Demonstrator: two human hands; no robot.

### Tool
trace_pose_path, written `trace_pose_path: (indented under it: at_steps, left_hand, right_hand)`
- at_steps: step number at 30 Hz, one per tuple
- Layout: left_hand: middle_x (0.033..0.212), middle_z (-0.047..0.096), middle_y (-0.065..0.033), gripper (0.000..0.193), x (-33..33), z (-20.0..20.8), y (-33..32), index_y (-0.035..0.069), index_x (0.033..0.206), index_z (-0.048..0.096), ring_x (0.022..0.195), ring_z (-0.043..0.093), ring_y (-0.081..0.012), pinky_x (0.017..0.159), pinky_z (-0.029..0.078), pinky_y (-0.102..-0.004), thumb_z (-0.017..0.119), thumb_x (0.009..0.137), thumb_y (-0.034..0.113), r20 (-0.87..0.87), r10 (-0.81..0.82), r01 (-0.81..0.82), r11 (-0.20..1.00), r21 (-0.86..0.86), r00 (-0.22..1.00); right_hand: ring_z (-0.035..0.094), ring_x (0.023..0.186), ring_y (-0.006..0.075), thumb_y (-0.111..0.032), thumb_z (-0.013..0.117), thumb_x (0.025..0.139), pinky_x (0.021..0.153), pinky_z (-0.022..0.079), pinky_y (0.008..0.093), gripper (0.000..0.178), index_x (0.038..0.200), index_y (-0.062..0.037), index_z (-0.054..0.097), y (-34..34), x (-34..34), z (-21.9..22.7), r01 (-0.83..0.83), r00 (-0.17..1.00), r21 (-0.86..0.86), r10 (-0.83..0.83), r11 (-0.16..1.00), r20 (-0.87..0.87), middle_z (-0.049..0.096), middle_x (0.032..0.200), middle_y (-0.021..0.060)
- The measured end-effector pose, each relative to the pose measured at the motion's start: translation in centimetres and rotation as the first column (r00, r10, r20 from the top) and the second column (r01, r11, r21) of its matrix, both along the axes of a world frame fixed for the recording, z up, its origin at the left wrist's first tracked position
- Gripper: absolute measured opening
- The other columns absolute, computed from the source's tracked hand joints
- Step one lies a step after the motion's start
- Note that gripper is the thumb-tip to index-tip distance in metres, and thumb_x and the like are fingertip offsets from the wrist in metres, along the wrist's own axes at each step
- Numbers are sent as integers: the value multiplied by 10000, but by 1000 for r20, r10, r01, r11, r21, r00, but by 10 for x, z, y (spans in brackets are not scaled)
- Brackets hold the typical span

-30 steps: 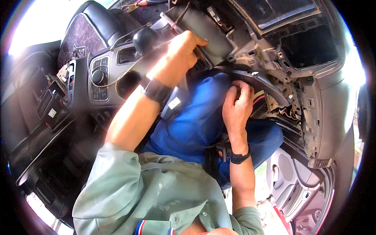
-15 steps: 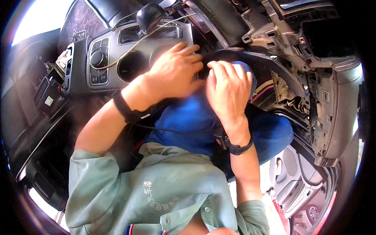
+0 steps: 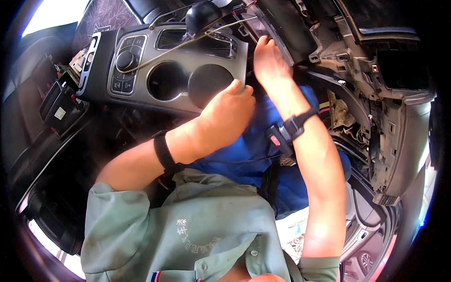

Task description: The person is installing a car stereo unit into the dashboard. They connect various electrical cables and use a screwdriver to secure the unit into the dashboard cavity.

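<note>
Right grip [image 3: 272,65] has moved forward from above my knee to beside the slanted dash strip [image 3: 280,42]; fingers part-curled, hold cannot be told. My left grip [image 3: 227,115] curls at the silver console panel's [image 3: 188,58] right edge, closure hidden. Panel lies left of both.

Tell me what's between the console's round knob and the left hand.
The head view shows a pale wire, an open cup holder, then a dark grey circle before the left hand.
</note>
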State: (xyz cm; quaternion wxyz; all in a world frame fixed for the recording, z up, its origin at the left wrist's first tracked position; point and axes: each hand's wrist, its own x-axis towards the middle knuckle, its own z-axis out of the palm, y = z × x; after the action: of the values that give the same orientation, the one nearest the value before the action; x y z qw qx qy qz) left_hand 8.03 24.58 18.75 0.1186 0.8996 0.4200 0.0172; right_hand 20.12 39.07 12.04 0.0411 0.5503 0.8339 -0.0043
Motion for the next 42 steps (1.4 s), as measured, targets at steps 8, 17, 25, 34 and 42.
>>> trace_pose_path:
  at_steps: [8, 17, 25, 34, 42]
  left_hand:
    - [1051, 665, -78, 283, -5, -3, 6, 35, 928, 701, 1197, 532, -248, 1058, 368, -425, 669, 758, 258, 114, 32, -24, 997, -76, 993]
    - [1039, 662, -115, 300, -13, 3, 19, 4, 939, 680, 1174, 551, -282, 1056, 380, -433, 688, 739, 227, 227, 55, 7, 964, -267, 972]
    - [1088, 691, -211, 337, -31, 30, 65, -19, 1159, 653, 1032, 680, -302, 914, 527, -378, 676, 877, 163, 515, 690, -219, 682, -698, 508]
    - [1144, 636, -351, 455, -36, -47, 128, -32, 1273, 585, 1094, 630, -465, 940, 522, -492, 574, 881, 198, 377, 637, -568, 770, -289, 672]
    - [1048, 707, -114, 292, -11, -30, 131, 32, 928, 759, 1111, 601, -289, 939, 468, -385, 541, 900, 224, -369, 158, -107, 982, 155, 916]
  right_hand:
    - [752, 812, 342, -22, 565, 889, 683, 625, 389, 112, 902, 57, 642, 25, -7, -30, -266, 963, 220, 246, 939, 114, 715, 866, 258]
    - [750, 747, 345, -8, 592, 861, 620, 625, 393, 73, 867, 43, 644, 20, -12, -6, -306, 950, 131, 292, 943, 114, 711, 740, 210]
    - [721, 777, 366, -84, 615, 870, 678, 586, 422, 115, 875, 29, 634, 26, -14, -33, -251, 964, 338, 267, 907, 0, 700, 823, 231]
    - [675, 773, 474, 16, 591, 818, 733, 576, 513, 264, 1066, 92, 544, -59, -4, 37, -40, 811, -147, -54, 988, -583, 648, 845, 327]
    - [670, 854, 491, -133, 543, 930, 761, 546, 547, 420, 1273, 105, 501, -115, 9, 46, 33, 762, -355, -254, 934, -596, 676, 954, 328]
